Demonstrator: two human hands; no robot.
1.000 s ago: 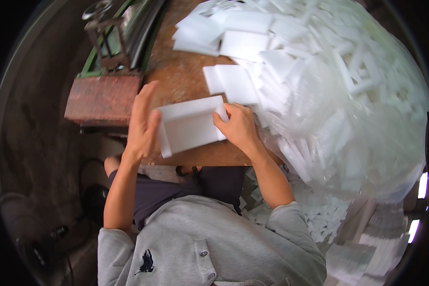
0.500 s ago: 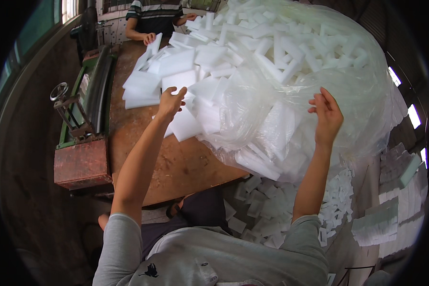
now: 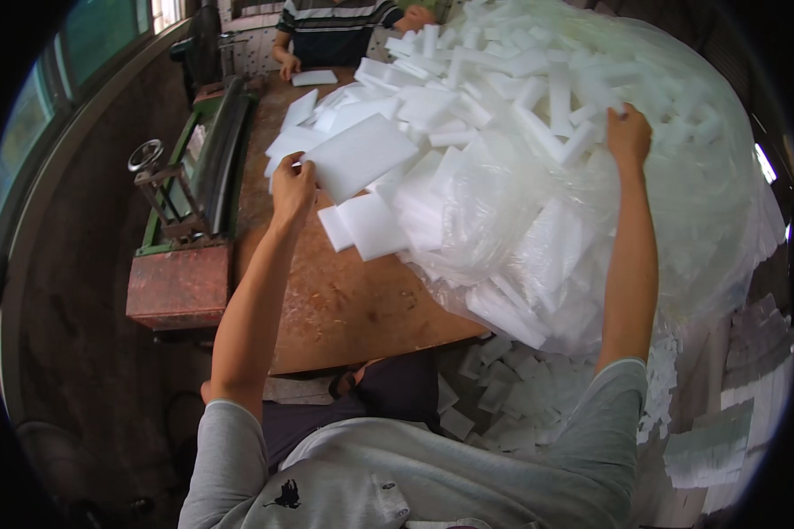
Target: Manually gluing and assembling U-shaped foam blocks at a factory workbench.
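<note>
- The person's left hand [image 3: 293,187], left of the frame's centre, pinches the edge of a flat white rectangular foam sheet [image 3: 360,155], fingers closed on it; the sheet tilts above the table.
- The right hand [image 3: 628,134], in the upper right, presses on a huge clear plastic bag stuffed with white foam strips [image 3: 538,176]; whether its fingers grip the plastic, I cannot tell.
- Smaller white foam squares [image 3: 366,226] lie just below the held sheet on the worn brown wooden table [image 3: 344,300].
- A rusty green metal machine [image 3: 190,203] stands along the table's left edge.
- At the top, another person in a striped shirt [image 3: 331,25] sits behind the table.
- White foam scraps [image 3: 520,388] litter the floor in the lower right.
</note>
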